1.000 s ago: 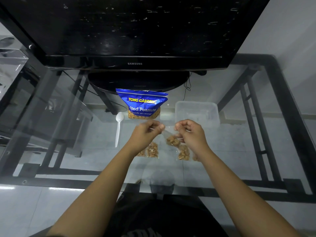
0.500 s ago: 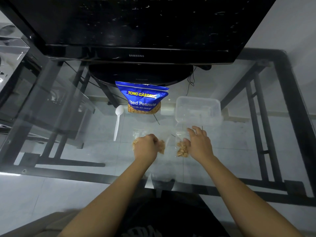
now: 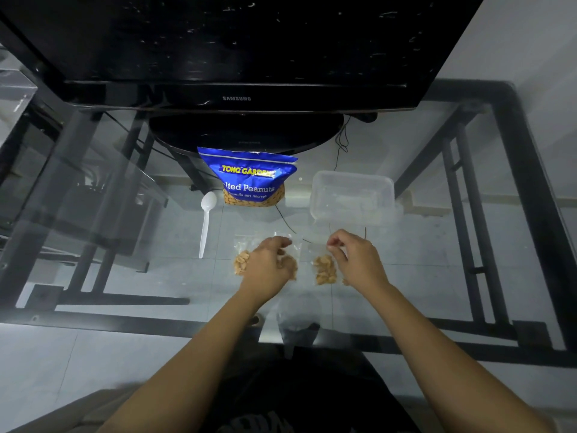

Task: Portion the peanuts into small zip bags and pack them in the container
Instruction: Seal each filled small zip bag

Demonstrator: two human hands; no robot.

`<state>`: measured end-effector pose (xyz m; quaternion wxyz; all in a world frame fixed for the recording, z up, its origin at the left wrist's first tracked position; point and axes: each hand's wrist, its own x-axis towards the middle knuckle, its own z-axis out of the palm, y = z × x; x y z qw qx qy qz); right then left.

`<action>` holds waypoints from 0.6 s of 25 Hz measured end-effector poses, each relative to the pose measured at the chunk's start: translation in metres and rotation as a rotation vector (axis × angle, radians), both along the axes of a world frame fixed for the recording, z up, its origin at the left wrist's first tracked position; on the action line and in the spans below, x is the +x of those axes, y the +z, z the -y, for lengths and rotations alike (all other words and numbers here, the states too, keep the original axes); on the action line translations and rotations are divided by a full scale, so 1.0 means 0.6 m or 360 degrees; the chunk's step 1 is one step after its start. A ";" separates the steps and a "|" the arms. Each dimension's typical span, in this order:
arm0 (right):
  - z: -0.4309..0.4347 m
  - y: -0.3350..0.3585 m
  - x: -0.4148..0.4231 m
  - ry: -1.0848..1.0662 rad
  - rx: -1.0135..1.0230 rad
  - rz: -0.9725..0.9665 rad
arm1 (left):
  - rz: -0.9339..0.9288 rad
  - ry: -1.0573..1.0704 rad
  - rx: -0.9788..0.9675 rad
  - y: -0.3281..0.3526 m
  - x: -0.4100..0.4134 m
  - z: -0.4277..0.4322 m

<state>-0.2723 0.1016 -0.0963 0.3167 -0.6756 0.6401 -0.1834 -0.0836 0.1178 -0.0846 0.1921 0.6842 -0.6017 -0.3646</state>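
Observation:
Several small clear zip bags of peanuts lie on the glass table (image 3: 437,260). My left hand (image 3: 268,265) is curled on top of one zip bag (image 3: 290,267), and another filled bag (image 3: 242,264) lies just left of it. My right hand (image 3: 359,260) pinches the top edge of a third filled bag (image 3: 324,270) that rests on the glass. The blue peanut pouch (image 3: 249,179) stands open behind the hands. The clear plastic container (image 3: 352,195) sits to the pouch's right, beyond my right hand, with no bags visible in it.
A white plastic spoon (image 3: 206,220) lies left of the pouch. A large black television (image 3: 237,57) on its round base (image 3: 246,132) fills the back of the table. Black cables (image 3: 340,145) trail behind the container. The table's black metal frame (image 3: 530,214) runs along the right.
Both hands were holding one bag up by its top edge. They lowered it onto the glass, and each hand now rests on a separate bag on the table.

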 end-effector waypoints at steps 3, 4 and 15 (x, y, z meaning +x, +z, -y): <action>-0.013 0.028 0.008 -0.0130 0.0194 0.0464 | -0.0557 -0.0094 0.0274 0.011 -0.018 0.010; -0.017 0.036 0.010 -0.0210 0.0216 0.0576 | -0.0653 -0.0114 0.0284 0.012 -0.024 0.013; -0.010 0.088 0.047 -0.0698 0.0293 0.1276 | -0.0739 -0.0208 0.0088 0.095 -0.016 0.055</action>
